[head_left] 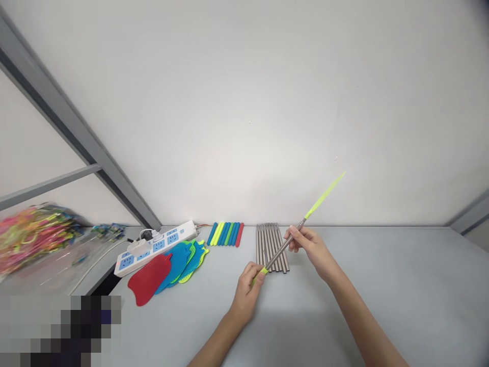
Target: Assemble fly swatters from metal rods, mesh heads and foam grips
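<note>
A fly swatter (280, 250) with a metal telescopic rod is held slantwise above the table by both hands. Its yellow-green head, seen edge-on, points up and to the right. My left hand (245, 286) is closed around the yellow-green grip at the lower end. Higher up, my right hand (303, 240) pinches the rod near the head's neck. Beneath the swatter lies a row of metal rods (263, 244), partly covered by it. To their left is a row of coloured handle grips (226, 234) in blue, yellow, green and red.
Swatter heads (150, 280) in red, blue, green and yellow overlap on the left of the table (183, 326). Behind them stands a white power strip (187, 229) with plugs and a cable. Plastic bags of colourful items (38, 232) lie far left. A wall (248, 127) rises behind the table.
</note>
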